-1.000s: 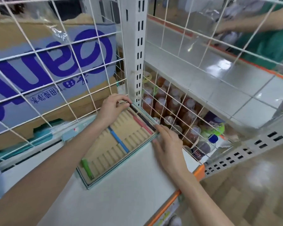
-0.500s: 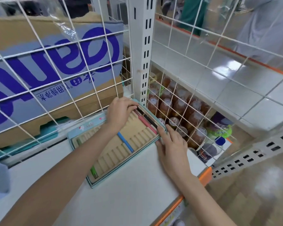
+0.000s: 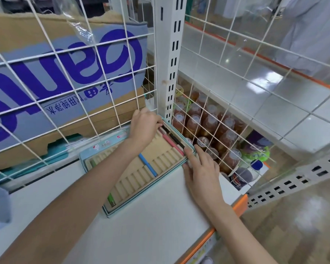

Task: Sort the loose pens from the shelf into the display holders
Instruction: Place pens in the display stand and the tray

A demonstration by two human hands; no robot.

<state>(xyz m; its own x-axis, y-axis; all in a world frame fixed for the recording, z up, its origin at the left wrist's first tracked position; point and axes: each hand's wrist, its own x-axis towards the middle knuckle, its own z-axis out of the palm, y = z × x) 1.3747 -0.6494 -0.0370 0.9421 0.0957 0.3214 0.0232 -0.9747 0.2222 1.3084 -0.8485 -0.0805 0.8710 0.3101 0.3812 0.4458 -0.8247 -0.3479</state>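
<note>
I see the display holder (image 3: 139, 174), a pale-blue-rimmed tray with tan slots, lying slantwise on the white shelf (image 3: 141, 225), its far end tucked against the wire grid (image 3: 65, 82) and the white upright post (image 3: 169, 54); my left hand (image 3: 144, 126) sits at the tray's far right corner, fingers curled over the top end of the black pen (image 3: 173, 137) so that its grip is closed on that pen; the black pen lies in the outermost slot along the tray's right edge, with the pink pen (image 3: 171, 142) in the slot just beside it. My right hand (image 3: 202, 172) rests at the tray's right edge near the lower ends of those two pens, fingers straight and spread, fingertips (image 3: 188, 152) touching the rim (a relaxed grip, holding nothing). The blue pen (image 3: 148, 164) lies in a slot near the tray's middle; the green pen (image 3: 111, 200) lies in a slot at the near left corner. Behind the grid stands a cardboard box (image 3: 65, 73) with blue lettering; past the shelf's right edge, lower down, bottled drinks (image 3: 208, 126) stand behind more wire. The shelf's front edge carries an orange strip (image 3: 238, 205).
</note>
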